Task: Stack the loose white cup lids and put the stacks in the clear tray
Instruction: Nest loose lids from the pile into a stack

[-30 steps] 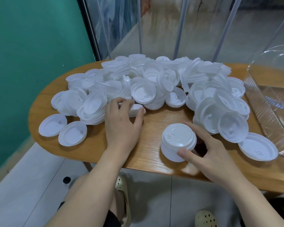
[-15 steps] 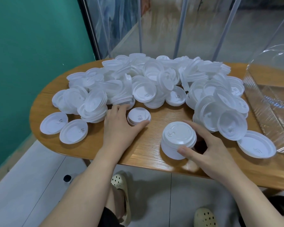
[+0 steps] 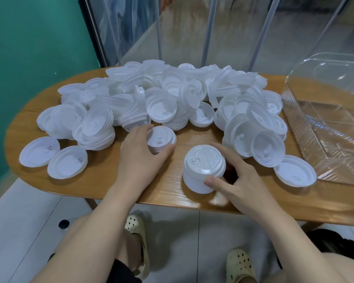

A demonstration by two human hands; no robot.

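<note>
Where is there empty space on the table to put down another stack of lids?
Bare wood shows along the near edge of the oval wooden table, beside the two flat white lids, and between the left hand and the stack of white lids. The big lid pile crowds the back.

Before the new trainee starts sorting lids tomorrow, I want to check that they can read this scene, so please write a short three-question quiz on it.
1. True or false: the clear tray already holds a stack of lids.
2. Which hand steadies the stack of lids near the table's front edge?
A. left hand
B. right hand
C. neither
3. Fill in: the left hand cups a small set of lids lying with the underside facing ____.

Key:
1. False, the tray looks empty.
2. B.
3. Up.
</note>
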